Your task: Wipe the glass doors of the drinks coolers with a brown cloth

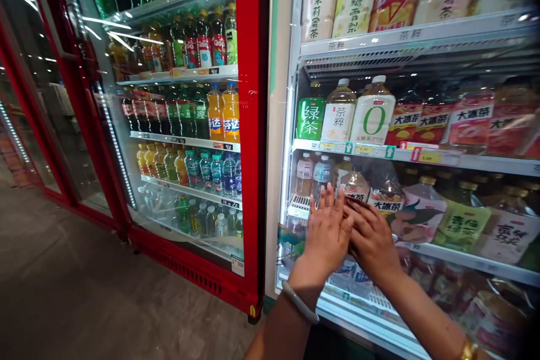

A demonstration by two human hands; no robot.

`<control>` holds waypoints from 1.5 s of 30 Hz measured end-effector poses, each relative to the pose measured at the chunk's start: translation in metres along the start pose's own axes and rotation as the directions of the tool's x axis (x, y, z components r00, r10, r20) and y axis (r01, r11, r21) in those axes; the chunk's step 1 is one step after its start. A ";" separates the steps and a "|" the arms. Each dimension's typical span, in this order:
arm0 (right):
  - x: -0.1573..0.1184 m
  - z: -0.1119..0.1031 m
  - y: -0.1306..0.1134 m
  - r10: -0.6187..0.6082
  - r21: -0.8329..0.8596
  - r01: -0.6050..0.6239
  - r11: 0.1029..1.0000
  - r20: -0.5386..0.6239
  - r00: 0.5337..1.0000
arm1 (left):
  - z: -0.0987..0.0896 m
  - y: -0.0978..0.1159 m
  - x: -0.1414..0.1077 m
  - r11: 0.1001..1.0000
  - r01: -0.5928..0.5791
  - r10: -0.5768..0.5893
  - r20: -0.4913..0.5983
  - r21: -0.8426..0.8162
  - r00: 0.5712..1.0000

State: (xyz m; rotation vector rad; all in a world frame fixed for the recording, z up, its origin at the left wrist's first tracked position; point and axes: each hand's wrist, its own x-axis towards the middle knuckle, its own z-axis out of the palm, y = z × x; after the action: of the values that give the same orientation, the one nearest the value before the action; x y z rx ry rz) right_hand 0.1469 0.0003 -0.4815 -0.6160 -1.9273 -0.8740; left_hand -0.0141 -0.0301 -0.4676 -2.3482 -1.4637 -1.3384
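My left hand is raised before the glass-fronted white fridge, its back toward me and its fingers stretched upward. A pale bangle circles that wrist. Beside it, touching near the thumbs, my right hand has its fingers extended up and to the left. Its fingertips are partly in shadow, and I see nothing held in either hand. A gold bracelet shows on the right arm. Behind the hands, small bottles and a large iced tea bottle stand on a shelf.
Higher shelves hold a green tea bottle, a white-labelled bottle and several large tea bottles. Price tags line the shelf edge. To the left, a red-framed fridge holds rows of drinks. Grey floor lies below it.
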 end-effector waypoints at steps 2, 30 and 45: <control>-0.017 -0.004 0.004 0.056 -0.008 -0.056 0.998 -0.011 0.998 | 0.010 0.012 -0.002 0.999 -0.051 0.052 0.055 -0.005 0.997; -0.064 -0.061 0.069 0.352 -0.044 -0.351 0.935 0.029 0.935 | 0.098 0.110 0.010 0.993 -0.007 0.021 0.119 -0.120 0.993; -0.081 -0.099 0.129 0.567 -0.024 -0.601 0.799 -0.303 0.766 | 0.107 0.172 0.028 0.926 -0.298 0.360 0.299 -0.233 0.884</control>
State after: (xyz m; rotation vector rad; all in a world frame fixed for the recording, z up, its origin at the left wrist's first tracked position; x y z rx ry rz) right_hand 0.3287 -0.0018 -0.4771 -1.0392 -1.3028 -0.6253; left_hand 0.1884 -0.0546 -0.4515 -2.8959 -0.9577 -1.0577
